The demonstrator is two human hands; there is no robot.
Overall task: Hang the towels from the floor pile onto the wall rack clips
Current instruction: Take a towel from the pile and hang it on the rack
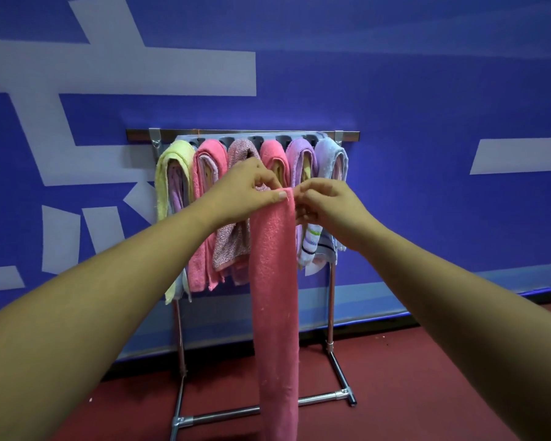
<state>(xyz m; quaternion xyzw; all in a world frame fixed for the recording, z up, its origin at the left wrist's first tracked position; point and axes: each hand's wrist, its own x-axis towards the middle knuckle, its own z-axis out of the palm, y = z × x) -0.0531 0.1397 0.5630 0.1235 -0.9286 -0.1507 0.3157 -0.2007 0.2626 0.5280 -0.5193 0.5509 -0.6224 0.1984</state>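
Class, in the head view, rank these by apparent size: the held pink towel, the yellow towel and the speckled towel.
1. The pink towel, though nearest the camera.
2. The yellow towel and speckled towel: too alike to rank; the left hand hides part of the speckled one.

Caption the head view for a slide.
Left hand and right hand pinch a hanging pink towel before the towel-filled rack.

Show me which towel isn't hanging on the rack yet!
The long pink towel in front. The left hand and right hand pinch its top edge and it dangles toward the floor; the other towels hang on the rack.
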